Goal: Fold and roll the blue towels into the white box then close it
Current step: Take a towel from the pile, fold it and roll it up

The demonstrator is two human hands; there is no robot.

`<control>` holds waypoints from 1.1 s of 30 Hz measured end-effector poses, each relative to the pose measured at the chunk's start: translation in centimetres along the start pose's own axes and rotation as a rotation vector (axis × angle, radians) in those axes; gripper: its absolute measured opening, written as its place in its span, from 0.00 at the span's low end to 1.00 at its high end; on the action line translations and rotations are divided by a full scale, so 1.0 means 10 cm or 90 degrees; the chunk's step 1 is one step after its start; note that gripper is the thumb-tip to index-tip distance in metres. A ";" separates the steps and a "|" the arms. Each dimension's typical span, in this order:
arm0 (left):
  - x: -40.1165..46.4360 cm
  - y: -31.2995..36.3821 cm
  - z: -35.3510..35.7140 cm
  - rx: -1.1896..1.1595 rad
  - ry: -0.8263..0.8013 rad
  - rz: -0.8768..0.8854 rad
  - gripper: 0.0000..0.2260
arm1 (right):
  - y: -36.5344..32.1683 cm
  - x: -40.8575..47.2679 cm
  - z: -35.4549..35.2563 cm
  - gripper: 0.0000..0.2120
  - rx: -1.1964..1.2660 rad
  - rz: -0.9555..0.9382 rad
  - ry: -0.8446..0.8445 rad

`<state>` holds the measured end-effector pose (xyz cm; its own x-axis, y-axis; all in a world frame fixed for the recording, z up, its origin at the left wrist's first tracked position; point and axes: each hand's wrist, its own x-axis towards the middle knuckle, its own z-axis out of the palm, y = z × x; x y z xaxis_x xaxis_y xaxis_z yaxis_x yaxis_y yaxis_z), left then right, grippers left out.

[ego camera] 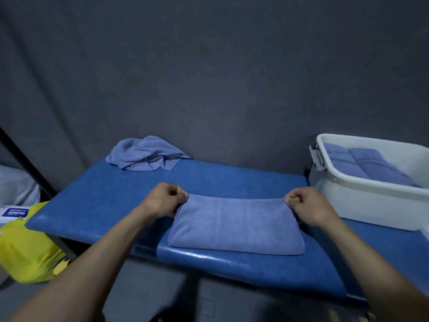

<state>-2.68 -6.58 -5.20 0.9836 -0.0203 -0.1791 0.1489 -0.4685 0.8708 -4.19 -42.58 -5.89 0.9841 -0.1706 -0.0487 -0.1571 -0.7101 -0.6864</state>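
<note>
Makeshift indoor workspace: padded blue bench (116, 196) against grey curtain (209, 77) (creased).

Dim, bluish, even lighting; a soft glare streak marks the padded bench's (232, 256) near edge. Wide-angle distortion bends the frame edges; corners appear soft and blurred.

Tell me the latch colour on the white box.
Grey, on the latch at the box's left end; head view.
</note>
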 end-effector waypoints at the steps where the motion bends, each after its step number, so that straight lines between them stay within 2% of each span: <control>1: 0.04 0.00 0.01 0.034 0.012 0.006 0.10 | 0.01 0.04 0.02 0.11 -0.019 0.006 -0.008; 12: 0.25 0.03 -0.01 0.218 0.011 -0.001 0.09 | 0.03 0.29 0.04 0.09 0.016 0.061 -0.096; 18: 0.28 0.05 -0.03 0.264 -0.012 -0.012 0.08 | -0.01 0.30 0.05 0.09 -0.025 0.067 -0.091; 21: 0.28 0.05 -0.03 0.309 -0.018 -0.001 0.08 | -0.03 0.30 0.09 0.09 -0.102 0.034 -0.066; 24: 0.28 0.01 -0.04 0.386 -0.025 0.059 0.04 | -0.02 0.31 0.11 0.10 -0.216 -0.026 -0.065; 27: 0.28 -0.04 -0.07 0.474 -0.067 0.169 0.04 | -0.02 0.32 0.12 0.12 -0.238 -0.054 -0.084; 33: 0.28 -0.06 -0.08 0.501 -0.161 0.187 0.12 | -0.04 0.31 0.17 0.13 -0.197 -0.066 -0.078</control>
<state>0.08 -5.63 -5.84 0.9050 -0.3878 -0.1749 -0.3124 -0.8848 0.3458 -0.90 -41.64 -7.00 0.9959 -0.0170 -0.0891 -0.0547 -0.8959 -0.4409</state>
